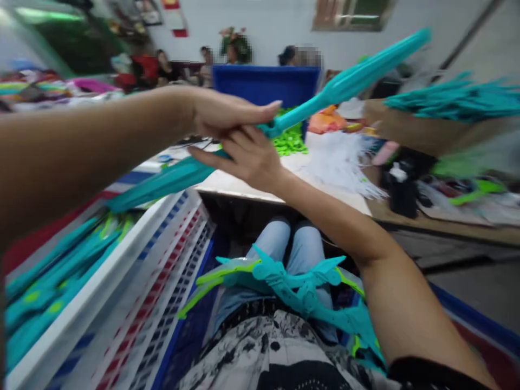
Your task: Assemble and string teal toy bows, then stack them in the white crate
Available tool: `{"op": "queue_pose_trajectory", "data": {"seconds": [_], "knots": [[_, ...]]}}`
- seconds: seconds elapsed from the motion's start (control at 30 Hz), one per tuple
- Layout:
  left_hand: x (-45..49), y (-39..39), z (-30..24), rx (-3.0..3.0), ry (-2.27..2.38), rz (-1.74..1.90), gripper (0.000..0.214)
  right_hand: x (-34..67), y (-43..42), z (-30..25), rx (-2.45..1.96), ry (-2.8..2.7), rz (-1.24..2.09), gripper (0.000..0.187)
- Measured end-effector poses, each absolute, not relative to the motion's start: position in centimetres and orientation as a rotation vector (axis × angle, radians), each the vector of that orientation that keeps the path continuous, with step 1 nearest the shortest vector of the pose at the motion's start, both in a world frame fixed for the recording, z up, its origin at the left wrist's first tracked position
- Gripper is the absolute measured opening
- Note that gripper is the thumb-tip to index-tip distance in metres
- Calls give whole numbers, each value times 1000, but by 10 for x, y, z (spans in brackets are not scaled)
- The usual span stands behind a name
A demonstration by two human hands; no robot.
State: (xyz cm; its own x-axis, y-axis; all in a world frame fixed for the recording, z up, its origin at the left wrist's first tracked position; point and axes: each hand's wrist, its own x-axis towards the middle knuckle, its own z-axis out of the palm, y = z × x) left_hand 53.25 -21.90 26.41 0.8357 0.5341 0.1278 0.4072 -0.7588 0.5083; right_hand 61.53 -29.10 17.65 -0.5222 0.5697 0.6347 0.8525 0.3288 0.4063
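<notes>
My left hand [221, 111] is raised in front of me and closed round the handle of a long teal plastic toy sword [345, 81] that points up to the right. Just below it, my right hand [247, 157] touches the same handle, with a second teal blade piece [162, 181] running down-left under its fingers. Several teal and green toy parts [292, 284] lie across my lap.
A white slatted crate [134, 281] at my left holds teal blades [52, 281]. On the table [252, 189] ahead lie small green pieces [289, 142] and white feathery material [341, 162]. A blue bin [266, 84] stands behind, with people seated beyond it. More teal parts [455, 100] sit at the right.
</notes>
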Motion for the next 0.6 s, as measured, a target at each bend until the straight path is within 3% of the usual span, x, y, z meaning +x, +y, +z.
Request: {"op": "queue_pose_trajectory", "data": {"seconds": [0.07, 0.13, 0.27, 0.37, 0.47, 0.6], "knots": [[516, -220, 268, 2367, 736, -28, 59, 600, -276, 178, -1175, -2278, -934, 49], [491, -215, 275, 2251, 816, -143, 64, 579, -262, 177, -1039, -2305, -885, 46], [396, -190, 290, 2527, 1182, 168, 70, 548, -261, 158, -694, -2204, -878, 40], [288, -168, 276, 2764, 1687, 293, 84, 560, -278, 120, -760, -2103, -841, 43], [182, -157, 215, 2472, 1934, 294, 90, 600, -293, 70, -1053, -2175, -695, 40], [100, -181, 88, 2091, 2219, 191, 92, 658, -312, 13, -1366, -2226, -512, 33]]}}
